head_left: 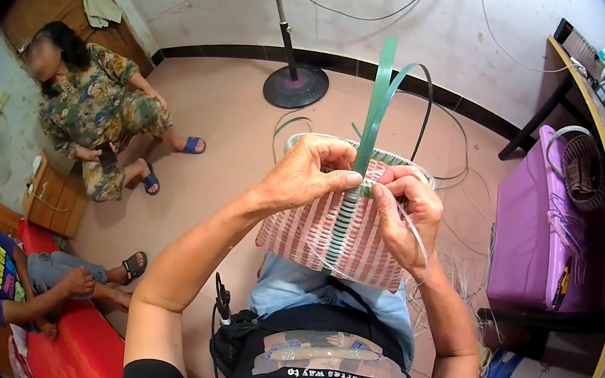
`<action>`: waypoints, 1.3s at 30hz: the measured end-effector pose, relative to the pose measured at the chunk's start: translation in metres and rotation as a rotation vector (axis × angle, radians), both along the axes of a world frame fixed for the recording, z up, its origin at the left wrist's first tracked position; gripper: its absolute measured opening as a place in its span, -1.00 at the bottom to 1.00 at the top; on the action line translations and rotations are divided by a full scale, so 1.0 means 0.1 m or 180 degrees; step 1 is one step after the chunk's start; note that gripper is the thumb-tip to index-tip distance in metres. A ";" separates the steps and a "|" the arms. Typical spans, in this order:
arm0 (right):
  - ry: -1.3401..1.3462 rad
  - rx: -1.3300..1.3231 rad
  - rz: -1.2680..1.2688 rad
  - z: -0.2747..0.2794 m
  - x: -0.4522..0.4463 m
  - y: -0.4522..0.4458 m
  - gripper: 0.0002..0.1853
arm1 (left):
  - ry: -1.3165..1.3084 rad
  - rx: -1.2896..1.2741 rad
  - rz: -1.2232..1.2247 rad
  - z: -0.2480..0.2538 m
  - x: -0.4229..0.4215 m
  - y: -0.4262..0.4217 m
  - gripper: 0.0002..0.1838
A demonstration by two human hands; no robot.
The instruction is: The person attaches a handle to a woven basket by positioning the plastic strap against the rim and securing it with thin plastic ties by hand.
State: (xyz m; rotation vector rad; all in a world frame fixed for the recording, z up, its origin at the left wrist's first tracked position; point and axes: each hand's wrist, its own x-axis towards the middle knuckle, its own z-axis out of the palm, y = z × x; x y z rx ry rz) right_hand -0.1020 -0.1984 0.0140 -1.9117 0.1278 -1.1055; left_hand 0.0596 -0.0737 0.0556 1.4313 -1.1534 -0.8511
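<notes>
A woven basket (302, 223) in pink and white stripes, with a green band down its middle, rests on the lap. Long green straps (382, 85) rise from its rim, one of them looping over to the right. At the rim, my left hand (318, 172) pinches the base of the green straps between thumb and fingers. Close beside it on the right, my right hand (410, 211) is closed on a thin white strip (417, 237), which trails down past the palm. The fingertips of both hands are almost touching.
Two people sit at the left, one on a red seat (87, 344). A fan stand (295, 86) is on the floor ahead. At the right are a purple bin (530, 227) and a cluttered table (597, 98). Loose strips (450, 285) lie on the floor near my right arm.
</notes>
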 end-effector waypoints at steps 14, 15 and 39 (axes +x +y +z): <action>-0.0480 0.0710 -0.0070 0.00 -0.09 -0.05 -0.86 | -0.1611 -0.0414 0.0355 -0.04 0.01 -0.11 -0.78; -0.0389 0.1101 -0.0130 0.00 -0.21 -0.13 -0.90 | -0.1551 -0.0353 0.0408 -0.04 0.01 -0.12 -0.79; 0.2108 0.4970 -0.2569 -2.24 -5.16 -2.16 -0.47 | -0.1558 -0.0304 0.0750 0.02 0.14 -0.14 -0.70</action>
